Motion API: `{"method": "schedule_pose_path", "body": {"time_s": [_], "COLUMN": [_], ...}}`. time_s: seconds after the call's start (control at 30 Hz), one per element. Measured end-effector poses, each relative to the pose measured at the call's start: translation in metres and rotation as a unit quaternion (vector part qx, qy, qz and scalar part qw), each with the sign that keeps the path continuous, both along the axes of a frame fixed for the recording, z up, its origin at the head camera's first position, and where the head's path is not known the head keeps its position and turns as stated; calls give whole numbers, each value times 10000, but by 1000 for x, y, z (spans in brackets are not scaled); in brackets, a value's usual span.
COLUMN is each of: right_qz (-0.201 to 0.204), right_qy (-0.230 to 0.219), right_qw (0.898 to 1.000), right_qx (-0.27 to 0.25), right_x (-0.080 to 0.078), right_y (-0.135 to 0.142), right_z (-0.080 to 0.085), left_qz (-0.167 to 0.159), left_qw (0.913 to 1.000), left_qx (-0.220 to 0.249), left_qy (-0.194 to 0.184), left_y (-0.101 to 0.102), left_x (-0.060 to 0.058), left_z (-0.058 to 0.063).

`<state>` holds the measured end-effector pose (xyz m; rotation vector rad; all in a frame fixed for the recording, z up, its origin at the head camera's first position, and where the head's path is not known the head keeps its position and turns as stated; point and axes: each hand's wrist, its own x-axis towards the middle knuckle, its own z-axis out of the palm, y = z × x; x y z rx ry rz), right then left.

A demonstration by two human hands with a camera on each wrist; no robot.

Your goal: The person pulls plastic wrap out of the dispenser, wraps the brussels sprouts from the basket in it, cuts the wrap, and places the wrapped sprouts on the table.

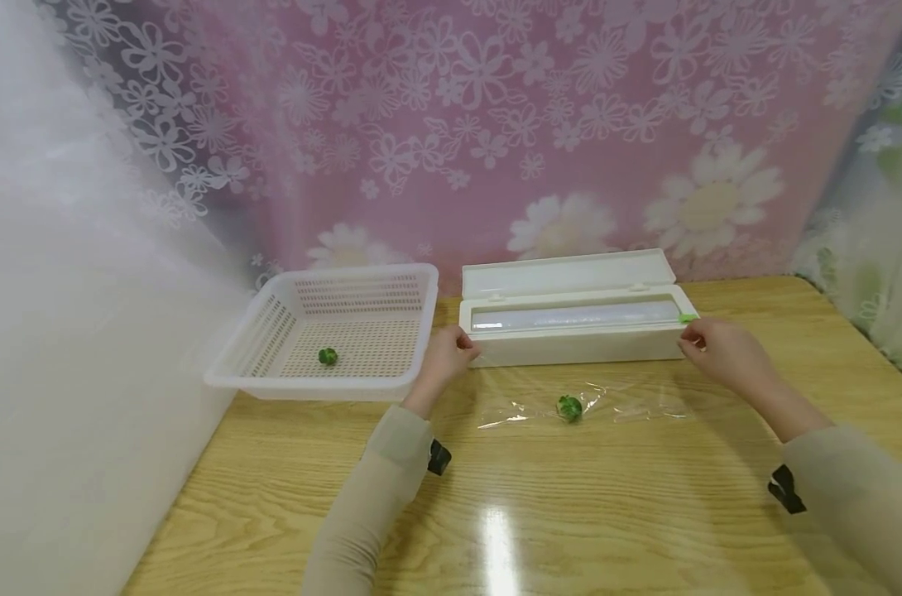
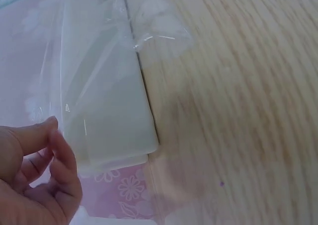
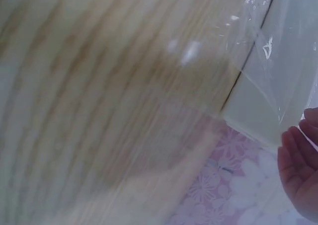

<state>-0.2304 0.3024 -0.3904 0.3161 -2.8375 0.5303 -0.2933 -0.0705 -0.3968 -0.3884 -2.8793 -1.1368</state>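
Note:
A strip of clear cling film (image 1: 518,411) hangs from the front of a white cling film dispenser (image 1: 578,349) down to the table. My left hand (image 1: 445,360) pinches the film between thumb and finger by the dispenser's left end, as the left wrist view also shows. At the right end, just below a green slide cutter (image 1: 688,319), my right hand (image 1: 726,356) pinches the film's other side. A small green broccoli floret (image 1: 569,408) lies at the film's lower part, between both hands. Inside the dispenser sits the film roll (image 1: 578,317), its lid (image 1: 566,273) raised.
Left of the dispenser stands a white plastic basket (image 1: 429,323) with another green floret (image 1: 328,357) in it. A pink floral curtain (image 1: 451,124) hangs behind the wooden table (image 1: 607,521), and a pale sheet (image 1: 86,331) hangs along its left side.

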Motion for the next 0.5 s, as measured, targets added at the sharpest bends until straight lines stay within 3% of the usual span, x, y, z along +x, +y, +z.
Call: {"method": "schedule_pose_path", "body": {"time_s": [0.17,0.37,0.5], "right_qz": [-2,196,194], "right_qy": [-327,-607,-900], "right_qw": [9990,9950,9931], "right_qx": [-312,-766,-729], "right_x": [-3,-6,-2], "right_y": [7,12,9], "right_z": [-6,-16,-16], "left_qz": [32,92,57], "left_qw": [9979,9997,9998], "left_qx": [537,193,175], "left_qy": [-360,-107,-62], "left_y": [-1,-2,-3], "left_x": [-1,-1,1], "left_z": [-5,-7,-6]}}
